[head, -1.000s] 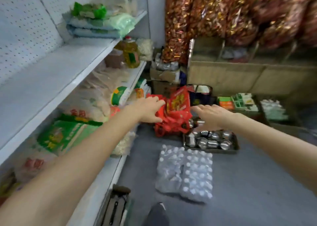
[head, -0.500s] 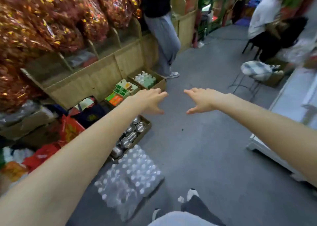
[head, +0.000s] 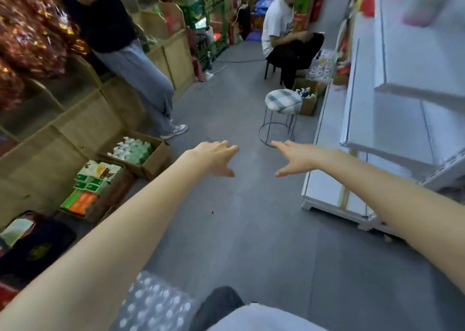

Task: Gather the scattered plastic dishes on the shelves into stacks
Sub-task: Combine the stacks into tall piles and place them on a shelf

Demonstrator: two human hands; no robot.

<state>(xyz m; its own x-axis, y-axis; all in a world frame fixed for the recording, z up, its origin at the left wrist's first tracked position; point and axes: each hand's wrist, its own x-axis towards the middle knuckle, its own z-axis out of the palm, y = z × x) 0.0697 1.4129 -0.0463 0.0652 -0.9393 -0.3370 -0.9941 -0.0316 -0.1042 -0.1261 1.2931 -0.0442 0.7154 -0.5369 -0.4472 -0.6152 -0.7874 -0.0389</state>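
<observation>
My left hand [head: 216,158] and my right hand [head: 295,157] are stretched out in front of me over the grey aisle floor, palms facing each other, fingers apart, holding nothing. White metal shelves [head: 392,119] stand along the right side, their near boards bare. A blurred pink and white object [head: 422,3] sits on the top shelf at the upper right; I cannot tell what it is. No plastic dishes are clearly visible.
A person in grey trousers [head: 141,79] stands at the left by wooden bins [head: 83,119]. Another person sits on a stool [head: 286,44] at the aisle's far end. A cushioned wire stool [head: 281,109], cardboard boxes of goods [head: 136,152] and a wrapped bottle pack [head: 153,303] stand on the floor.
My view has swung right, from the stocked left shelves across the aisle toward the white shelves on the right. Both hands stay outstretched and empty.
</observation>
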